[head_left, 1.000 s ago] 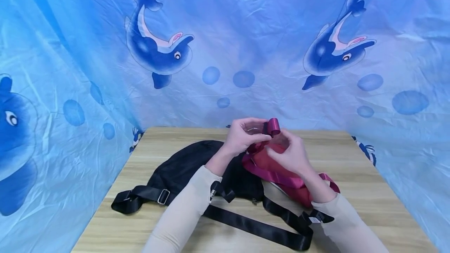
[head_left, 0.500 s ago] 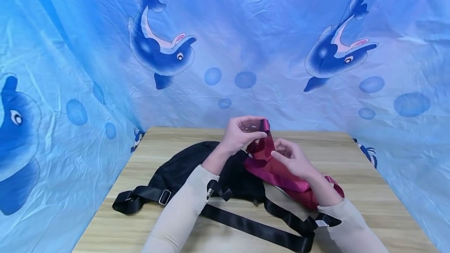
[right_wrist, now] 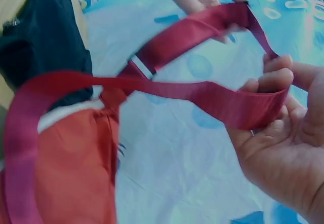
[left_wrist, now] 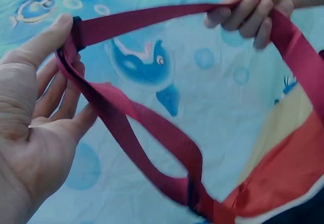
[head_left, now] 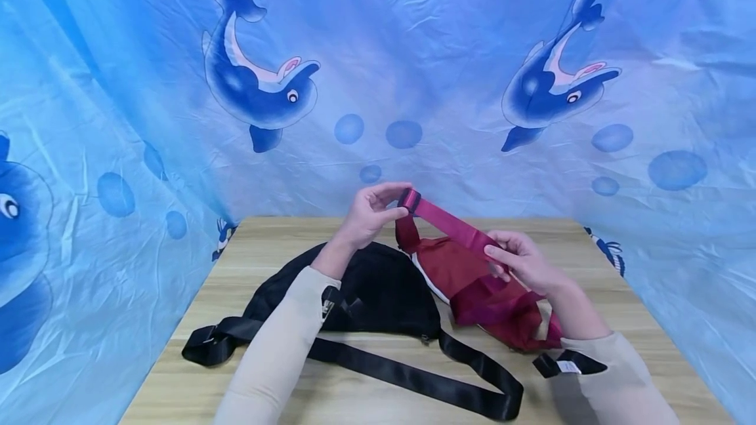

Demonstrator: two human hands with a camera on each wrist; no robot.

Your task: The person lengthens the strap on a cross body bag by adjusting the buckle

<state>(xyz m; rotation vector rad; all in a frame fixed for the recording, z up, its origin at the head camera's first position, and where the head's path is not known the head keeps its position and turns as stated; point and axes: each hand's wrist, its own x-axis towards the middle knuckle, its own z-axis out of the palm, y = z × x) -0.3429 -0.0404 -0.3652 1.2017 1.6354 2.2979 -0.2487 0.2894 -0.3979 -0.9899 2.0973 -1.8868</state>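
Observation:
A red waist bag (head_left: 457,264) with a pale zip edge lies on the table, its crimson strap (head_left: 449,223) lifted above it. With thumb and fingers my left hand (head_left: 369,215) pinches the dark strap slider (head_left: 410,200). My right hand (head_left: 522,261) grips the strap farther along, and the stretch between the hands is drawn nearly straight. In the left wrist view the strap (left_wrist: 147,20) runs from the slider to the right hand (left_wrist: 253,13), while a looped part hangs down to the bag. A second buckle (right_wrist: 142,67) shows near the bag in the right wrist view.
Left of the red bag lies a black waist bag (head_left: 384,287) on the wooden table (head_left: 283,231). Its black strap (head_left: 413,376) loops along the front. A blue dolphin-print sheet (head_left: 449,51) hangs behind and at the sides.
My right hand has taken hold of the strap and pulled it right, away from the slider. The left hand has shifted left and slightly up with the slider.

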